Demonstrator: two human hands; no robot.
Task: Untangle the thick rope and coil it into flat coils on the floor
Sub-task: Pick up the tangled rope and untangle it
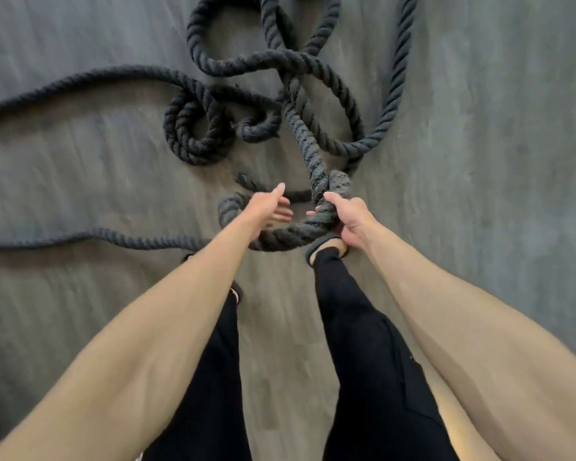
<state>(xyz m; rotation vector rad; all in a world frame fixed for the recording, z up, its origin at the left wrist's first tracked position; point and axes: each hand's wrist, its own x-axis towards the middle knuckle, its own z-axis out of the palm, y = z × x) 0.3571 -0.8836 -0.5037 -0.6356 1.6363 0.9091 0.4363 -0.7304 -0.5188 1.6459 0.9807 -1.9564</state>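
Thick dark-grey twisted rope (308, 151): loose tangled loops and crossings on the grey streaked floor (486, 134). Two long runs reach the left edge and one runs to the top right.
Right hand (348, 219): fingers curled round a doubled bend of the rope, with one strand stretched from it up to the tangle.
Left hand (269, 207): fingers straight, thumb raised, just beside that bend, holding nothing.
Black trouser legs (363, 327): lower centre.
Grey shoe (323, 245): beneath the right hand.

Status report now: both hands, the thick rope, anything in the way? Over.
Right hand grips the rope; left hand open, reaching beside it. Loops tangled, crossing on floor, no flat coil yet. Foot close to the held loop.
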